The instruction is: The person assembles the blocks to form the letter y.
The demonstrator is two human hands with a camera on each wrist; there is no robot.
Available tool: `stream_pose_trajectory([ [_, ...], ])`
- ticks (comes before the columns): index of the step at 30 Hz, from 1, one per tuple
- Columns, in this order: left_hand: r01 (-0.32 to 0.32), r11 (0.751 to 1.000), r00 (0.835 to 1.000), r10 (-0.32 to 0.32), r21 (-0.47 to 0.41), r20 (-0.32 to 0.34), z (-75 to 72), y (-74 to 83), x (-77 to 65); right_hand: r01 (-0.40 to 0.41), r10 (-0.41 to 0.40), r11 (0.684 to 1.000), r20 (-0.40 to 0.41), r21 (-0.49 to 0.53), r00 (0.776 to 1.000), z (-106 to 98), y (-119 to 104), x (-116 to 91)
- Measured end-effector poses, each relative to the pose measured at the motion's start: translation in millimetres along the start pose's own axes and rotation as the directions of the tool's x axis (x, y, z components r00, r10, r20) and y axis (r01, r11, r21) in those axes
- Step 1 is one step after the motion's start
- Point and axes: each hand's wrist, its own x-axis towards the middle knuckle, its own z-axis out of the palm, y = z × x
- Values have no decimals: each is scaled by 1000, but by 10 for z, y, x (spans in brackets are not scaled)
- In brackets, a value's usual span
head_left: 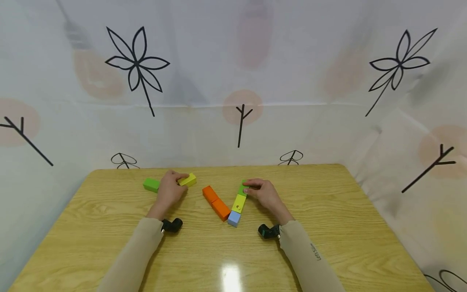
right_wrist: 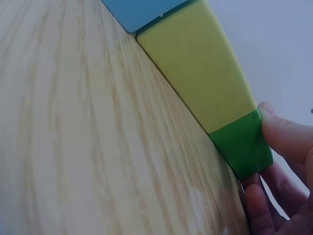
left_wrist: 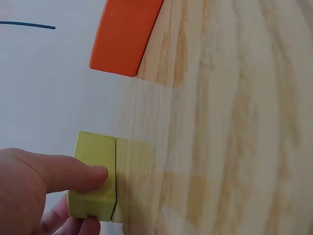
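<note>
My left hand pinches a yellow block at the back left of the table. In the left wrist view one digit lies along this yellow block, and other fingertips show at its end. My right hand holds a green block between thumb and fingers. That green block meets the end of another yellow block in the right wrist view. A light blue block adjoins this second yellow block at its near end, making a slanted row.
Two orange blocks form a slanting line left of the row, their near end close to the blue block. Another green block lies left of my left hand, partly hidden. A patterned cloth hangs behind the wooden table.
</note>
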Motion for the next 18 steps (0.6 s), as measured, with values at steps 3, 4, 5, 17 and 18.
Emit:
stream_pose_trajectory([
  [3,-15,1000,1000,15,-6,0,-5,7,-6,3,-3,1000,-1,-1,1000,-8,7,-2],
  [4,-21,1000,1000,21,-7,-1,-7,4,-9,6,-6,1000,1,-2,1000,-7,8,1],
  [5,-28,1000,1000,28,-8,-4,-10,-1,-12,7,-7,1000,2,-2,1000,-7,8,2],
  [17,-59,998,998,59,-24,-1,-23,-52,-49,10,-10,1000,-3,1,1000,-1,-3,-5],
  [18,-60,998,998,60,-27,2,-27,-48,-54,10,-10,1000,-2,2,1000,-2,-6,-5],
])
